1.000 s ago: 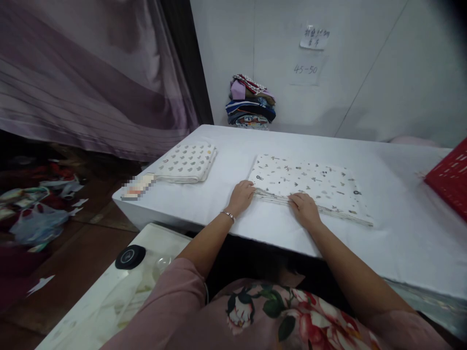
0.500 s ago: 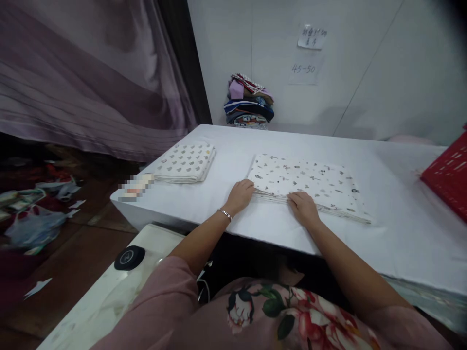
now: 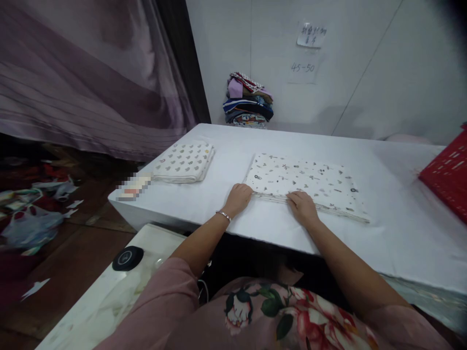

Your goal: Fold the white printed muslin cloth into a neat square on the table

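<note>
- Head view: the printed cloth (image 3: 302,177), white with small scattered motifs, lies folded flat in layers on the white-covered table (image 3: 233,150), in front of the person.
- The left hand (image 3: 238,199), with a bracelet (image 3: 224,215) at its wrist, has its fingertips at the cloth's near left corner; whether they pinch it or only touch it, I cannot tell.
- The right hand (image 3: 303,208) lies across the near edge, fingers bent over the layers; its thumb's grip is hidden, so I cannot tell whether it grasps them.
- A second folded cloth (image 3: 185,163) with rows of grey motifs lies well apart to the left, beside a pixelated item (image 3: 134,187).
- A pile of fabrics (image 3: 248,99) sits near the far edge, by the wall.
- A red slotted basket (image 3: 447,175) stands at the right, cut off by the frame.
- A black round object (image 3: 127,257) rests on a lower white surface (image 3: 156,236) at the near left.
</note>
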Tool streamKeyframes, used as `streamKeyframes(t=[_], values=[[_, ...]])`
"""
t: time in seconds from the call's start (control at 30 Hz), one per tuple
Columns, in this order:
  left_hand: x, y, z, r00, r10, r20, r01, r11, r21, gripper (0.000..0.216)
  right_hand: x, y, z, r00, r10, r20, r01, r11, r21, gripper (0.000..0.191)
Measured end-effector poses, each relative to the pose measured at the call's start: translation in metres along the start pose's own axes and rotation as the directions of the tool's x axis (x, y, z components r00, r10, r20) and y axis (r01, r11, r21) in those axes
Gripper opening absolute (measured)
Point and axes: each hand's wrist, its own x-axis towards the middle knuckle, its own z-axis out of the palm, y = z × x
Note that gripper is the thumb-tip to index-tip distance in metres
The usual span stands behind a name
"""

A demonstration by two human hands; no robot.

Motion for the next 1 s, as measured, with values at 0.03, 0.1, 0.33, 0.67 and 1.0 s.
streamKeyframes(t=[0.03, 0.1, 0.33, 0.67, 1.0], values=[[0.000, 0.000, 0.000, 1.000, -0.004, 0.001, 0.004, 1.000, -0.008, 0.016, 0.000, 0.000, 0.000, 1.000, 0.001, 0.001, -0.001, 1.000, 0.000, 0.030], [0.000, -0.001, 0.000, 1.000, -0.013, 0.000, 0.013, 1.000, -0.016, 0.017, 0.000, 0.000, 0.000, 1.000, 0.004, 0.009, -0.004, 1.000, 0.002, 0.030], [-0.002, -0.002, -0.002, 1.000, 0.021, 0.008, -0.020, 1.000, -0.022, 0.018, 0.001, 0.000, 0.000, 1.000, 0.003, 0.004, -0.003, 1.000, 0.004, 0.029], [-0.005, -0.013, -0.003, 0.999, -0.046, -0.025, 0.045, 0.998, -0.034, 0.011, 0.002, -0.001, -0.002, 0.999, 0.010, 0.048, -0.010, 1.000, 0.013, 0.030], [0.026, 0.038, 0.003, 0.993, -0.016, -0.116, -0.008, 0.980, -0.198, 0.021, 0.004, -0.003, -0.002, 0.997, 0.018, 0.071, -0.019, 1.000, 0.022, 0.028]])
